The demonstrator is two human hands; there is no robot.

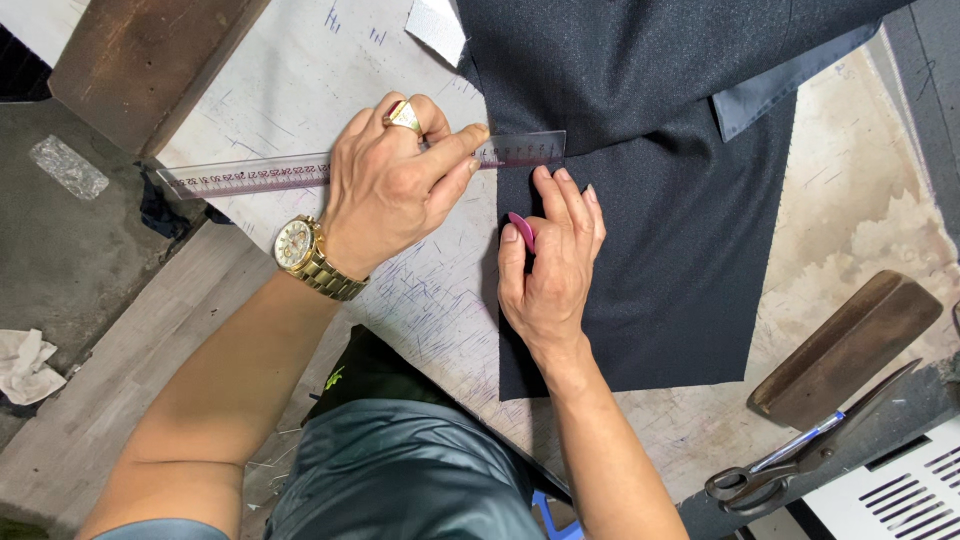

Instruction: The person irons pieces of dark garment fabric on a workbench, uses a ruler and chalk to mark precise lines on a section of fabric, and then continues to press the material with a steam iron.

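Observation:
My left hand (pixel 395 185), with a gold ring and a gold wristwatch, presses a clear plastic ruler (pixel 250 175) flat on the table, its right end lying over dark navy fabric (pixel 670 230). My right hand (pixel 550 255) rests on the fabric's left edge just below the ruler and pinches a flat pink tailor's chalk (pixel 521 230) between thumb and fingers. The fabric spreads over the pale, chalk-marked tabletop (pixel 300 90).
A lighter blue-grey lining piece (pixel 770 85) shows under the fabric at upper right. A wooden block (pixel 850 345) and black scissors (pixel 790 465) lie at the right near the table edge. A brown board (pixel 150 60) sits top left. Crumpled paper (pixel 25 365) lies on the floor.

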